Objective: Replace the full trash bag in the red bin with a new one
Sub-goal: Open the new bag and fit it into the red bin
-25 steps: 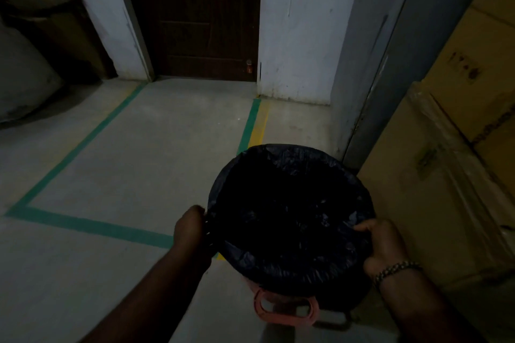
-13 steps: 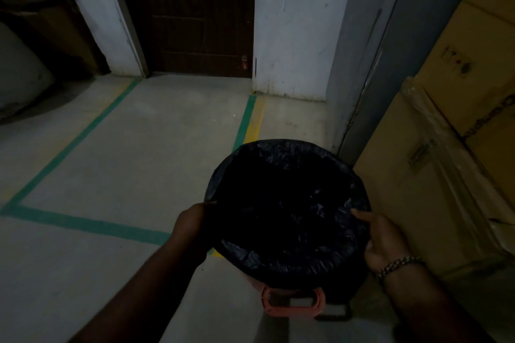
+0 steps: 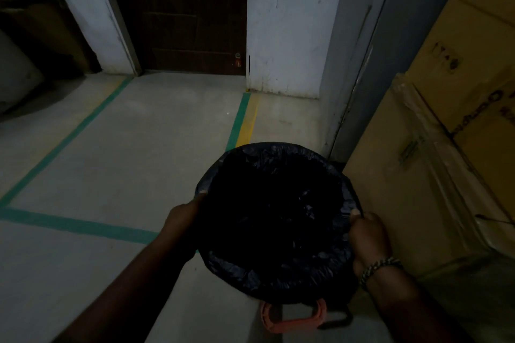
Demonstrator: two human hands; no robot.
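A black trash bag [image 3: 278, 273] lines a round bin and folds over its rim; its inside is dark. Only the red bin's pedal [image 3: 292, 320] shows, low at the near side. My left hand [image 3: 184, 220] pinches the bag's edge on the left of the rim. My right hand [image 3: 367, 237], with a beaded bracelet at the wrist, grips the bag's edge on the right of the rim. What lies inside the bag is hidden in the dark.
Large cardboard boxes [image 3: 446, 147] stand close on the right of the bin. A grey metal door frame [image 3: 362, 64] rises behind it. A dark wooden door [image 3: 181, 14] is straight ahead. Green floor tape [image 3: 78, 224] marks the concrete on the left.
Both hands have shifted up along the rim and closed on the bag's edge; the right hand's fingers, loose before, now pinch the plastic.
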